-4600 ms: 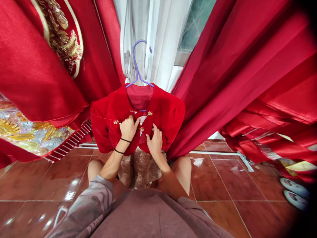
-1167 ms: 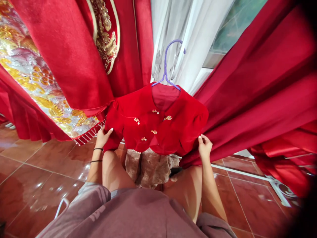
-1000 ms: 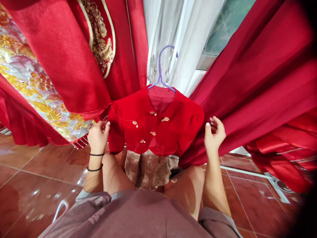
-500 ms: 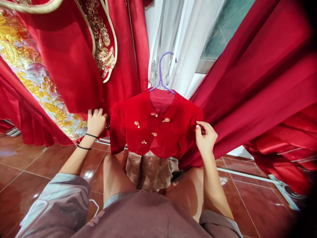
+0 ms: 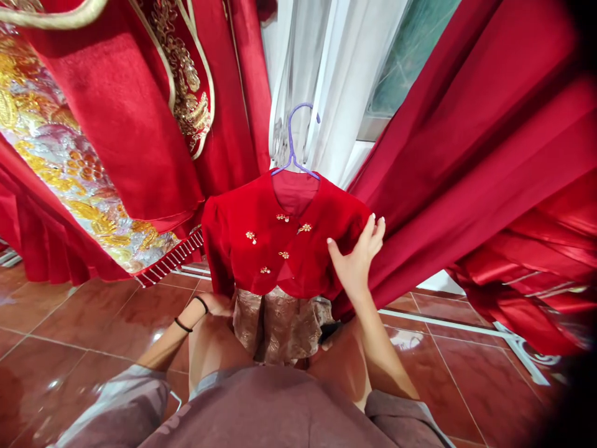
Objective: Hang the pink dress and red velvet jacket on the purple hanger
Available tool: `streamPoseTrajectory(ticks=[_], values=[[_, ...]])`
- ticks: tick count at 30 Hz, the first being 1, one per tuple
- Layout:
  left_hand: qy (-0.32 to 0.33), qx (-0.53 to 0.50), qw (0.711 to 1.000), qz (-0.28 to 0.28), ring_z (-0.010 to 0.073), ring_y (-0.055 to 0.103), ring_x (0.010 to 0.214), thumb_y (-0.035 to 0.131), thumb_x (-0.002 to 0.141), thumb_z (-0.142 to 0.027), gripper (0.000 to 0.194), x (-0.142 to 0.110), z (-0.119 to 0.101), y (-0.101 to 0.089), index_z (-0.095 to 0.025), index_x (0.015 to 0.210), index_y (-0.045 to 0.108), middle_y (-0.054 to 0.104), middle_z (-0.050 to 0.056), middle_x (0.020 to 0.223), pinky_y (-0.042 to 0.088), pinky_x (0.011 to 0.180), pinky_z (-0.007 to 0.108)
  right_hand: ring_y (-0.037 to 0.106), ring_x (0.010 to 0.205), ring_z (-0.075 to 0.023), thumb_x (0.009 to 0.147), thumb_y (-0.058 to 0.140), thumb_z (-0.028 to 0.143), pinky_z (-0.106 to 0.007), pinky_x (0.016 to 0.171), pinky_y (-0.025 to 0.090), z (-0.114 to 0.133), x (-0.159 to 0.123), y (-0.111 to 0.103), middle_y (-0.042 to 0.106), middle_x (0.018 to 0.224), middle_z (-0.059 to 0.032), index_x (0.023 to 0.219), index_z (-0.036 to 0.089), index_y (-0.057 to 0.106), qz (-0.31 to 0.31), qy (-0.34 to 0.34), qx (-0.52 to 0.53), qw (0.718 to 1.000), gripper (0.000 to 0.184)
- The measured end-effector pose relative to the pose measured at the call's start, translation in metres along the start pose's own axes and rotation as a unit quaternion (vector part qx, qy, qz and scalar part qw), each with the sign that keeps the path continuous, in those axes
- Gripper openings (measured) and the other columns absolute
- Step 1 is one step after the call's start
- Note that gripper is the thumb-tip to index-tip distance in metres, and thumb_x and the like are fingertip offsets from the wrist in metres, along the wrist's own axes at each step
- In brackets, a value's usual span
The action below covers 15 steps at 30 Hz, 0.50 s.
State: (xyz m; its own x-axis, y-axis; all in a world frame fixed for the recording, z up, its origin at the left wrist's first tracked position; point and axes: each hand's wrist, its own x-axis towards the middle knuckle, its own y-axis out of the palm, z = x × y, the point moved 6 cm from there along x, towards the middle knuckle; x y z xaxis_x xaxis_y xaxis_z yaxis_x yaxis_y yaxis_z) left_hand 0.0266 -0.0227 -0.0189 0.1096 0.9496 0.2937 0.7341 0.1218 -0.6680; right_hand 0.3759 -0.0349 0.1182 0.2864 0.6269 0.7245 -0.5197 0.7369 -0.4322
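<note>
A small red velvet jacket (image 5: pixel 261 211) with gold flower brooches down its front hangs on a purple hanger (image 5: pixel 293 140) before me. Below its hem shows a shiny beige-gold skirt (image 5: pixel 265 323). My left hand (image 5: pixel 217 303), a black band at the wrist, is low by the jacket's left sleeve; its fingers are hidden there, so its grip does not show. Against the right sleeve, my right hand (image 5: pixel 355 264) is open, thumb and fingers spread apart.
Red garments with a sequinned gold-and-silver panel (image 5: pixel 93 205) hang at the left. A long dark-red skirt (image 5: pixel 448 149) slants across the right. Behind are a white curtain (image 5: pixel 345 81) and a white metal rack base (image 5: pixel 527 354) on red floor tiles (image 5: pixel 107 317).
My left hand has moved down and right, from the red garment at the left to the jacket's sleeve. My right hand has opened from a pinch at the right sleeve and shifted left.
</note>
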Motion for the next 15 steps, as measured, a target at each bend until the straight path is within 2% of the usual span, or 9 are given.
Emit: streamPoseTrajectory(ticks=[2, 3, 5, 6, 7, 9, 11, 13, 15], values=[[0.053, -0.026, 0.997, 0.052, 0.0238, 0.065, 0.073, 0.069, 0.070, -0.055, 0.031, 0.018, -0.045, 0.012, -0.024, 0.075, 0.068, 0.069, 0.009, 0.077, 0.055, 0.072, 0.035, 0.002, 0.148, -0.0442, 0.075, 0.065, 0.054, -0.066, 0.112, 0.017, 0.009, -0.009, 0.023, -0.005, 0.159, -0.0258, 0.154, 0.013, 0.003, 0.006, 0.042, 0.007, 0.999, 0.109], [0.093, -0.041, 0.994, 0.050, 0.0241, 0.066, 0.085, 0.061, 0.080, -0.050, 0.030, 0.029, -0.070, 0.015, -0.023, 0.087, 0.070, 0.070, 0.011, 0.090, 0.054, 0.084, 0.037, -0.004, 0.148, -0.0450, 0.073, 0.066, 0.056, -0.067, 0.112, 0.015, 0.013, -0.011, 0.036, -0.012, 0.158, -0.0269, 0.154, 0.010, -0.002, 0.007, 0.061, 0.007, 0.998, 0.116], [0.103, -0.041, 0.979, -0.169, 0.0288, 0.058, 0.116, 0.055, 0.087, -0.044, 0.039, 0.053, -0.107, -0.005, -0.017, 0.113, 0.064, 0.063, 0.017, 0.119, 0.042, 0.106, 0.045, -0.012, 0.147, -0.0455, 0.069, 0.068, 0.058, -0.070, 0.111, 0.011, 0.017, -0.012, 0.058, -0.017, 0.157, -0.0289, 0.153, 0.006, -0.006, 0.002, 0.102, -0.003, 0.995, 0.123], [0.079, -0.012, 0.961, -0.266, 0.0337, 0.044, 0.132, 0.061, 0.084, -0.045, 0.055, 0.061, -0.117, -0.015, -0.013, 0.128, 0.056, 0.052, 0.022, 0.136, 0.030, 0.114, 0.051, -0.013, 0.146, -0.0454, 0.069, 0.067, 0.056, -0.070, 0.111, 0.010, 0.015, -0.011, 0.065, -0.017, 0.157, -0.0297, 0.153, 0.004, -0.005, -0.004, 0.125, -0.012, 0.992, 0.122], [0.050, 0.012, 0.945, -0.322, 0.0384, 0.029, 0.142, 0.066, 0.080, -0.047, 0.072, 0.069, -0.123, -0.021, -0.009, 0.138, 0.046, 0.038, 0.025, 0.148, 0.018, 0.118, 0.056, -0.012, 0.147, -0.0449, 0.071, 0.066, 0.053, -0.071, 0.111, 0.008, 0.010, -0.010, 0.070, -0.015, 0.157, -0.0300, 0.153, 0.002, -0.004, -0.013, 0.148, -0.019, 0.989, 0.119], [0.008, 0.047, 0.926, -0.373, 0.0430, 0.009, 0.147, 0.071, 0.075, -0.049, 0.096, 0.081, -0.122, -0.035, -0.003, 0.148, 0.028, 0.017, 0.028, 0.157, 0.005, 0.119, 0.060, -0.006, 0.148, -0.0425, 0.076, 0.059, 0.045, -0.070, 0.112, 0.006, -0.006, -0.005, 0.068, -0.006, 0.160, -0.0274, 0.153, 0.003, 0.002, -0.032, 0.176, -0.026, 0.984, 0.105], [0.012, 0.054, 0.925, -0.375, 0.0404, 0.009, 0.148, 0.067, 0.080, -0.044, 0.094, 0.089, -0.110, -0.054, -0.002, 0.151, 0.021, 0.013, 0.028, 0.158, 0.007, 0.120, 0.055, 0.002, 0.149, -0.0385, 0.080, 0.049, 0.035, -0.070, 0.112, 0.006, -0.024, 0.002, 0.055, 0.008, 0.162, -0.0214, 0.154, 0.008, 0.012, -0.045, 0.161, -0.022, 0.986, 0.087], [0.052, 0.048, 0.928, -0.367, 0.0340, 0.023, 0.146, 0.059, 0.085, -0.035, 0.076, 0.094, -0.096, -0.079, -0.006, 0.149, 0.030, 0.026, 0.023, 0.156, 0.018, 0.121, 0.046, 0.014, 0.149, -0.0341, 0.081, 0.043, 0.028, -0.069, 0.113, 0.008, -0.040, 0.013, 0.034, 0.026, 0.159, -0.0145, 0.152, 0.017, 0.027, -0.057, 0.116, -0.006, 0.992, 0.074], [0.088, 0.032, 0.941, -0.326, 0.0288, 0.047, 0.133, 0.051, 0.088, -0.030, 0.053, 0.100, -0.083, -0.104, -0.011, 0.138, 0.050, 0.052, 0.017, 0.141, 0.032, 0.116, 0.041, 0.036, 0.141, -0.0297, 0.079, 0.041, 0.025, -0.062, 0.115, 0.020, -0.054, 0.032, 0.012, 0.047, 0.148, -0.0115, 0.140, 0.020, 0.047, -0.054, 0.068, 0.052, 0.995, 0.062]])
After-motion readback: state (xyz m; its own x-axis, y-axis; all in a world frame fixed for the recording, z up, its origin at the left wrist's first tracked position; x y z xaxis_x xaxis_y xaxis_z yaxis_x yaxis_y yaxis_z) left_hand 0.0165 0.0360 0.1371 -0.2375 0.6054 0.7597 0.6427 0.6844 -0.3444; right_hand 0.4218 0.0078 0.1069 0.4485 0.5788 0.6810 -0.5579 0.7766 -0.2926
